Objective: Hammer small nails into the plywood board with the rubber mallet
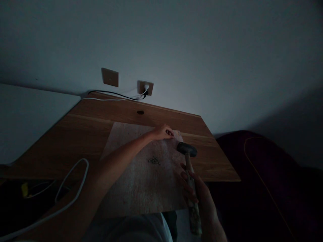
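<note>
My right hand is wrapped round the handle of a mallet with a dark head. The mallet's head is over the right edge of a pale wooden board. My left hand rests near the board's far right corner, its fingers pinched together. Whatever sits between those fingertips is too small and dark to make out. A little pile of nails lies on the middle of the board, nearer to me than my left hand.
The board lies on a wooden desk against the wall. Black and white cables run along its back to a wall socket. A white cable loops by my left arm. Dark red furniture stands at the right.
</note>
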A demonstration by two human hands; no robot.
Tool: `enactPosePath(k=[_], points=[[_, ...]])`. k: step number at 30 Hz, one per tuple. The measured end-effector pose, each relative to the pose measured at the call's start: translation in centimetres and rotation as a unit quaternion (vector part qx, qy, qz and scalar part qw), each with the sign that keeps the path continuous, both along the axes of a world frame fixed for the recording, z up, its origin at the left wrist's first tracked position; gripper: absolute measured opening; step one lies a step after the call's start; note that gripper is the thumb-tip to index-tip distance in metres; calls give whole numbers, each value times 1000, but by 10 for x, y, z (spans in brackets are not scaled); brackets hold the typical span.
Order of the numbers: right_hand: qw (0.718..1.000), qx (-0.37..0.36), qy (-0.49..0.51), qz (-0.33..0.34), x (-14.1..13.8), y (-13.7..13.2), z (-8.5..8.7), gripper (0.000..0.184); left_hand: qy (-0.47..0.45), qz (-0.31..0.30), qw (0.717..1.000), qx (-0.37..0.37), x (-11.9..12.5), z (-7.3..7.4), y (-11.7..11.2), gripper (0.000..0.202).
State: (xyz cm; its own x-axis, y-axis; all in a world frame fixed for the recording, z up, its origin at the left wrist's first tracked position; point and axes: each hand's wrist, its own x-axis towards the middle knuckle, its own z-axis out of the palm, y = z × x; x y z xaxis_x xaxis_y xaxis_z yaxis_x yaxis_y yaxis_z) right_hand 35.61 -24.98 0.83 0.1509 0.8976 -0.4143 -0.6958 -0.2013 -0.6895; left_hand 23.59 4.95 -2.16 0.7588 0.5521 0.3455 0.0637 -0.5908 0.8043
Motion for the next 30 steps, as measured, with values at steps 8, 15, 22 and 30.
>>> enactPosePath(k=[8,15,22,30], points=[[1000,-3,1,-2,-1,1,1,41,-3,52,999,5,2,-3,-2,15],[1000,-2,-10,-3,-3,1,4,45,3,29,1000,-3,0,1,-4,5],[1000,0,-27,1,-3,1,3,46,10,43,999,-5,2,4,-7,8],[999,9,-50,10,-2,2,1,47,7,28,999,-19,0,5,-6,6]])
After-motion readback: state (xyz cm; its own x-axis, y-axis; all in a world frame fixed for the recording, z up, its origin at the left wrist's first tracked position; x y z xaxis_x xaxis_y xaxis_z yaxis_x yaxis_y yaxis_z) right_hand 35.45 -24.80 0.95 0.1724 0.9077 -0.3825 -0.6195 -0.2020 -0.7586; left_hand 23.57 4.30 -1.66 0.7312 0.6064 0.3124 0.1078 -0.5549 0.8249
